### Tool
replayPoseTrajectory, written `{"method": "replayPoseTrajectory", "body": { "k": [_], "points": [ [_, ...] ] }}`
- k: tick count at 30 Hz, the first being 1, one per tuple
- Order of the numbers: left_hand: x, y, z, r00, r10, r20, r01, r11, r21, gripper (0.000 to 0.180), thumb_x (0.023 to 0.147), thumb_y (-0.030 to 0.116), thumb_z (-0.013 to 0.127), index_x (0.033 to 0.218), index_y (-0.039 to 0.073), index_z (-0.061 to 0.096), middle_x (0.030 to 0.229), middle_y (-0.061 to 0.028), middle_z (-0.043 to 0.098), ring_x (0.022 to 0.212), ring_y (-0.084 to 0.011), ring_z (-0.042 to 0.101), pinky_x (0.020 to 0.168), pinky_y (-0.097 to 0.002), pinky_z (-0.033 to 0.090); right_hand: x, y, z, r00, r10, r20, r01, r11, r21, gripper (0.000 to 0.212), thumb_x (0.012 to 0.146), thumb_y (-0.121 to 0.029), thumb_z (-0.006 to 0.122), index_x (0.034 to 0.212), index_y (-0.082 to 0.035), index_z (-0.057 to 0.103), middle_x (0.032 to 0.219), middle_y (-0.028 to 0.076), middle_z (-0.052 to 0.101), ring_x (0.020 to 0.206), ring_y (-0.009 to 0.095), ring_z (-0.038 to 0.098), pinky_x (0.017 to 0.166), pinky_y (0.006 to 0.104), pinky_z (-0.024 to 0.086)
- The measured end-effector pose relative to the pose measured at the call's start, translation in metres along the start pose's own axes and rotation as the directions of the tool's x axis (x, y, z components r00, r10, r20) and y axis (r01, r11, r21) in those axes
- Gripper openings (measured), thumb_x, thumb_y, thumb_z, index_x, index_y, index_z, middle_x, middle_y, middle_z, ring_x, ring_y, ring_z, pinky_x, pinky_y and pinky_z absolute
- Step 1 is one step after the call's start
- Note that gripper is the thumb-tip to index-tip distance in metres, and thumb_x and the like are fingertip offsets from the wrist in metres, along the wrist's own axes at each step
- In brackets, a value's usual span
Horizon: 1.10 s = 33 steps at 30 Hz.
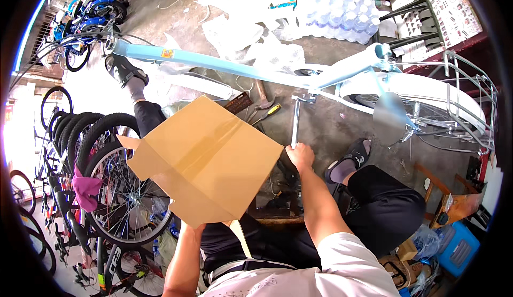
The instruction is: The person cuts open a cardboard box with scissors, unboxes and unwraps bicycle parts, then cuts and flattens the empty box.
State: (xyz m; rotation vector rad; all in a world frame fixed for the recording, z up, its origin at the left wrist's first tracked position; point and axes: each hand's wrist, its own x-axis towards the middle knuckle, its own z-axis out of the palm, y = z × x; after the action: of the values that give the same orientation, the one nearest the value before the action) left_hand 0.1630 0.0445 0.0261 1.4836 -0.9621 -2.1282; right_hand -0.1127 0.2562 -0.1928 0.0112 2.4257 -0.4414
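Note:
My left hand (192, 233) grips the near edge of an opened cardboard box (219, 158), its flaps hanging loose; most of the fingers are hidden under it. My right hand (300, 156) is closed round the lower end of a silver metal bar (296, 123). The bar's upper end meets the crank area of a light blue bicycle frame (208, 62); whether it is a wrench or a crank arm I cannot tell. Just beyond the box, a hammer (262, 95) and a yellow-handled screwdriver (267, 113) lie on the floor.
Several bicycles with black tyres (109, 131) stand close on the left. The blue bike's white rear wheel (433, 96) and rack reach right. Shrink-wrapped water bottles (339, 13) and white plastic wrapping (235, 29) lie beyond. A blue case (458, 250) sits at lower right.

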Motion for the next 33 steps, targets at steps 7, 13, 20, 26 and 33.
{"method": "replayPoseTrajectory", "body": {
  "k": [7,13,20,26,33],
  "points": [
    [0.022,-0.04,-0.069,0.882,0.408,0.234,-0.394,0.369,0.842,0.033,0.105,0.028,0.055,0.13,0.007,0.057,0.121,-0.008,0.064,0.107,-0.0235,0.064,0.088,-0.0385,0.056,0.011,-0.005,0.017,0.999,0.02,0.027,-0.02,1.0,-0.006,0.045,0.083,-0.05,0.064,0.096,-0.01,0.079,0.097,0.022,0.074,0.094,0.042,0.072,0.086,0.0515,0.057],
    [0.0,0.006,0.022,0.975,0.153,0.161,-0.21,0.87,0.446,0.034,0.105,0.029,0.056,0.131,0.006,0.057,0.121,-0.0088,0.063,0.109,-0.0227,0.063,0.087,-0.037,0.056,0.02,0.007,0.01,0.997,0.054,0.055,-0.056,0.998,0.041,0.07,0.092,-0.069,0.053,0.095,-0.003,0.078,0.101,0.028,0.072,0.101,0.045,0.069,0.091,0.0532,0.054],
    [0.024,0.018,0.064,0.991,0.089,-0.104,-0.072,0.985,0.159,0.025,0.102,0.018,0.058,0.124,0.007,0.058,0.106,-0.0041,0.067,0.092,-0.0153,0.066,0.071,-0.0298,0.055,0.033,0.054,0.027,0.994,0.026,-0.105,-0.013,0.992,0.124,0.044,0.091,-0.043,0.058,0.102,-0.004,0.075,0.098,0.021,0.074,0.094,0.04,0.07,0.084,0.0497,0.055],
    [0.024,0.038,0.089,0.982,0.189,-0.029,-0.181,0.969,0.17,0.031,0.105,0.022,0.056,0.13,0.004,0.056,0.118,-0.006,0.068,0.098,-0.0145,0.068,0.075,-0.0273,0.056,0.029,0.08,0.032,0.987,0.117,0.109,-0.153,0.892,0.425,0.036,0.086,-0.036,0.065,0.098,-0.003,0.074,0.09,0.017,0.072,0.085,0.03,0.07,0.074,0.0425,0.056],
    [0.009,0.049,0.088,0.971,0.235,0.035,-0.238,0.953,0.187,0.034,0.106,0.027,0.057,0.132,0.005,0.055,0.12,-0.0067,0.067,0.103,-0.0164,0.068,0.082,-0.0298,0.058,0.018,0.111,0.038,0.995,0.063,0.079,-0.093,0.87,0.484,0.033,0.083,-0.036,0.07,0.096,-0.006,0.076,0.084,0.015,0.075,0.07,0.028,0.072,0.071,0.0415,0.056]
  ]
}}
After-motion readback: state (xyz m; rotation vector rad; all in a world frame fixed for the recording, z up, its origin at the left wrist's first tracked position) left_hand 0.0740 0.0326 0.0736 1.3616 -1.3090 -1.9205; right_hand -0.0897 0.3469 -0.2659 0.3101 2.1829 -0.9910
